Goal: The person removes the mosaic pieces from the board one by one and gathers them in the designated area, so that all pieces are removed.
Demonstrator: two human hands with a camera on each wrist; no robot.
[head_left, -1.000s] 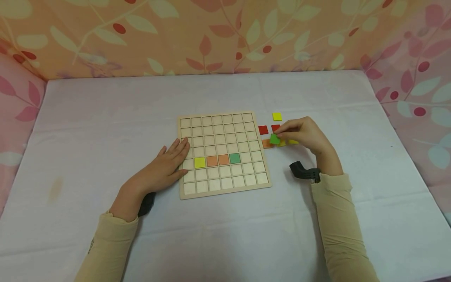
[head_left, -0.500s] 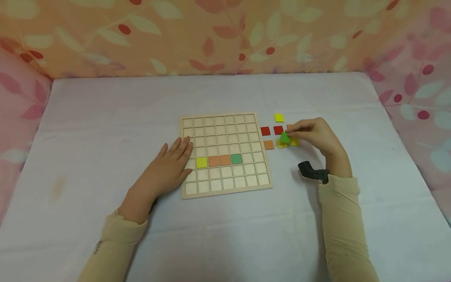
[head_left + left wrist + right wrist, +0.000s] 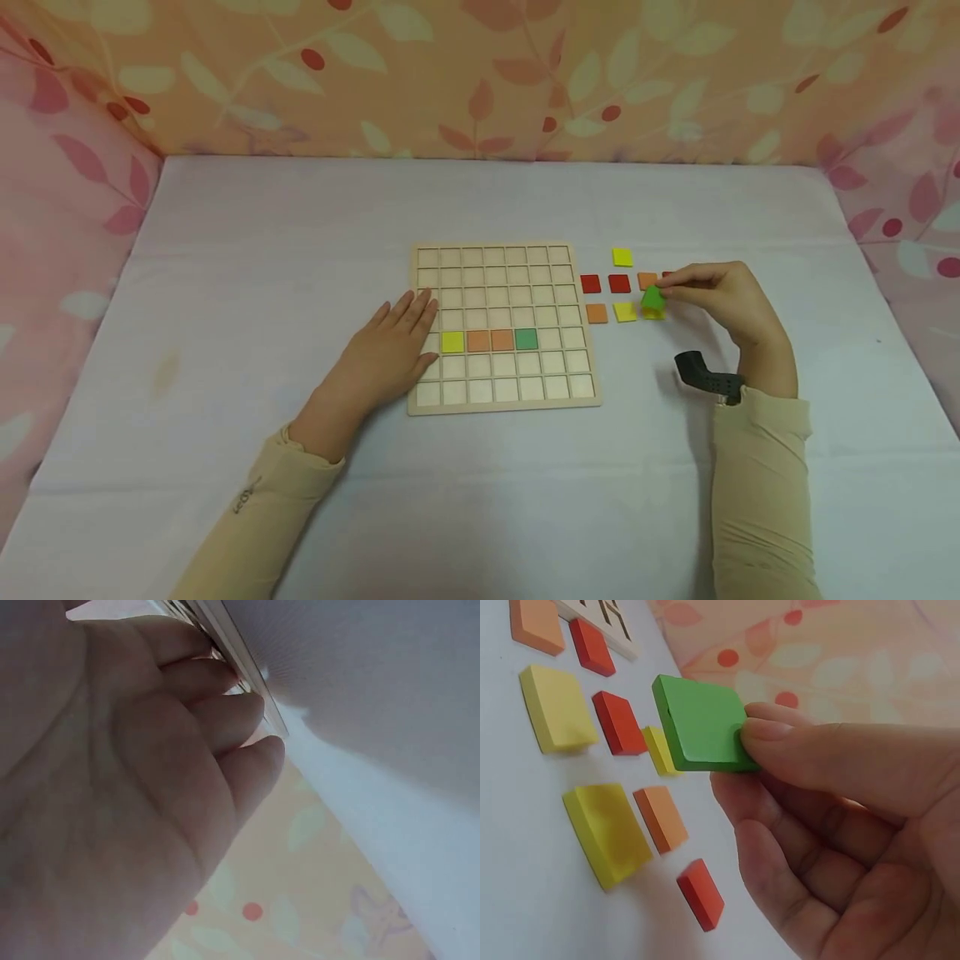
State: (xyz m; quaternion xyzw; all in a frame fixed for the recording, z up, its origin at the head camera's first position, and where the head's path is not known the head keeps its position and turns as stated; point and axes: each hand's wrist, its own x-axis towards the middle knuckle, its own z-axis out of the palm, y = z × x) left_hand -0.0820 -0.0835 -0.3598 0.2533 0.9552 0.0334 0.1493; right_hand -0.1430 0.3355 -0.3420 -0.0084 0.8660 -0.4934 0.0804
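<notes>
My left hand [image 3: 386, 354] lies with straight fingers over the left edge of a wooden grid board [image 3: 505, 408]. The left wrist view shows its fingertips [image 3: 255, 761] at the board's side. One row of the board holds a yellow tile [image 3: 452, 342], two orange tiles [image 3: 490, 340] and a green-teal tile [image 3: 527, 339]. To the right of the board, my right hand [image 3: 727, 304] pinches a bright green square tile [image 3: 705, 724] between thumb and fingers. That tile is tilted, raised above the loose tiles, and overlaps a yellow tile [image 3: 655, 315] in the head view.
Loose red [image 3: 590, 284], orange [image 3: 596, 313] and yellow [image 3: 625, 312] tiles lie beside the board's right edge, with another yellow tile [image 3: 622, 257] farther back. A white cloth [image 3: 510, 492] covers the table. Patterned fabric [image 3: 480, 75] stands behind it.
My right hand has moved right over the loose tiles with the green tile, uncovering red and orange ones. My left hand stays on the board's edge. The whole head view has shifted.
</notes>
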